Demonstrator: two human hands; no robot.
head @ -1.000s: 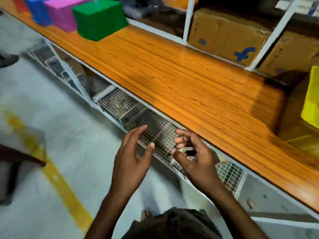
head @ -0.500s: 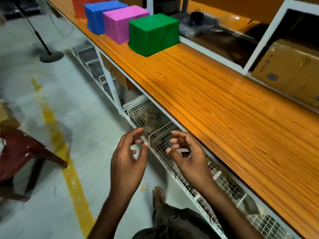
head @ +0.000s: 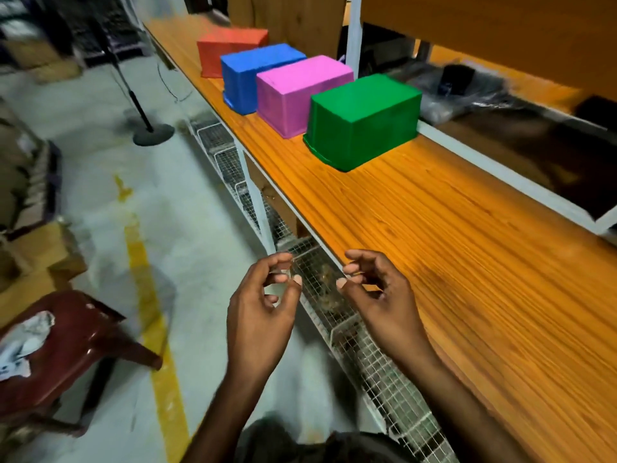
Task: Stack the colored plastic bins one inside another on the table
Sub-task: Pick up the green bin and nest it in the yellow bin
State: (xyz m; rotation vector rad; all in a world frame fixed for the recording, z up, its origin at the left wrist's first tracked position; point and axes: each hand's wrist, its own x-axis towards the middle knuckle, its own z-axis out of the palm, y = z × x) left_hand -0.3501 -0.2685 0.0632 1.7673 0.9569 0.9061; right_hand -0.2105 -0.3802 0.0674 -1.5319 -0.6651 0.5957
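Note:
Several plastic bins stand upside down in a row on the long orange wooden table (head: 434, 248): a green bin (head: 362, 120) nearest, then a pink bin (head: 300, 91), a blue bin (head: 255, 73) and a red bin (head: 227, 48) farthest. My left hand (head: 263, 312) and my right hand (head: 377, 295) hover side by side at the table's front edge, well short of the green bin. Both hold nothing, fingers loosely curled and apart.
Wire mesh baskets (head: 384, 362) run under the table. A dark red plastic chair (head: 66, 345) stands at the lower left, beside a yellow floor line (head: 150, 312). A stand with a round base (head: 153, 133) is on the floor. Shelving with dark items (head: 467, 91) lines the table's back.
The view has swung left along the table, bringing the whole row of bins closer into view. Both hands stay together at the table's edge, holding nothing.

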